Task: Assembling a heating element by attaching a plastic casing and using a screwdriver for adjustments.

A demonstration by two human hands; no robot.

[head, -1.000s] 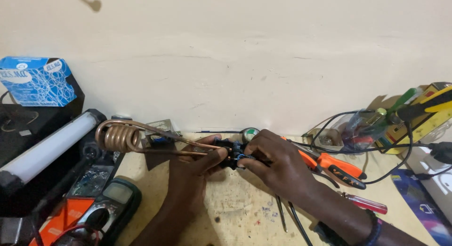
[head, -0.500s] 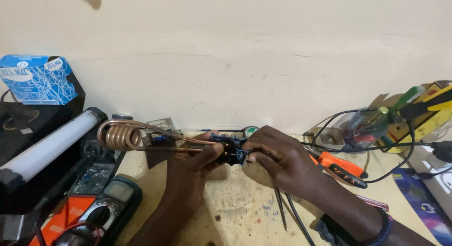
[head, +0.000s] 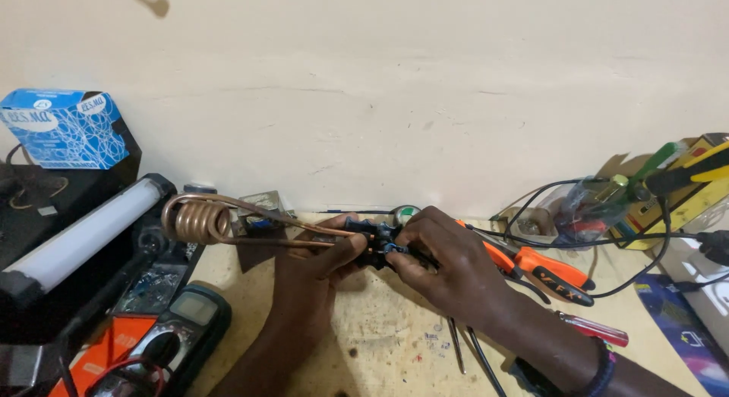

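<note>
A copper tube coil with two long straight leads runs right into a small black and blue circuit module. My left hand pinches the leads where they meet the module. My right hand grips the module's right side from above, fingers curled around it. Both hands hold the piece just above the wooden bench, close to the wall. Most of the module is hidden by my fingers.
A multimeter lies at the lower left beside a white tube lamp and a blue box. Orange-handled pliers and a red screwdriver lie right of my hands. Cables, tools and a yellow box crowd the right.
The view has shifted slightly; both hands keep the same grip on the coil and module, with only small finger adjustments.
</note>
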